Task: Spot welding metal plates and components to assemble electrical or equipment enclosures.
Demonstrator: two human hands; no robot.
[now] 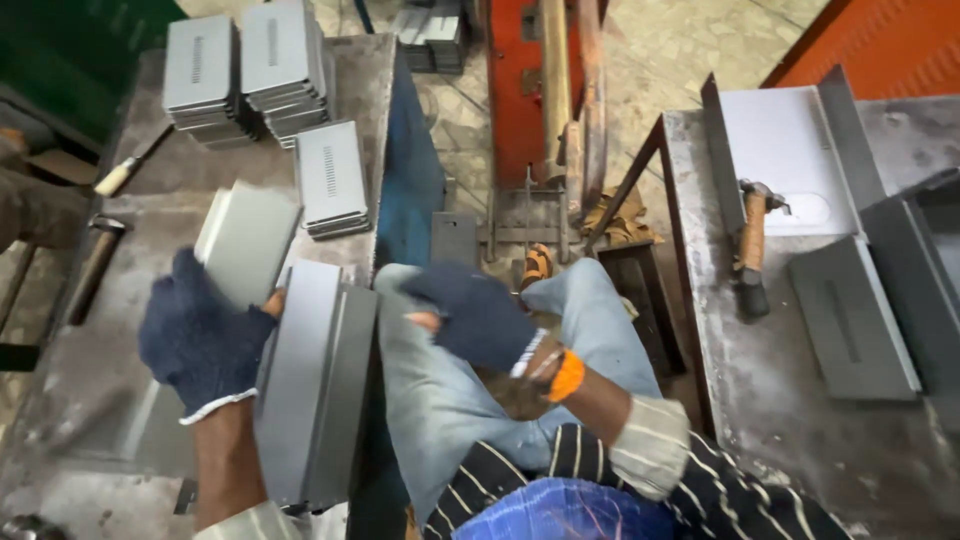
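L hand [200,340]: dark knit glove, I see it gripping grey folded sheet-metal panel [310,385] at its 9 o'clock edge.
Panel axis: 12–6.
R hand [475,318]: gloved, loosely curled, empty, at panel's 3 o'clock, farther.

1. a red machine frame [520,90] stands on the pale stone floor [680,40].
2. left of it, a grey steel workbench [110,300].
3. right of it, another steel bench [800,420].

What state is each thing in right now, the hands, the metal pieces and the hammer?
Left hand: gloved, gripping a grey metal panel by its edge.
Right hand: gloved, holding nothing, above the lap.
Slotted plates: stacked on the left bench.
Hammer: lying flat on the right bench, untouched.
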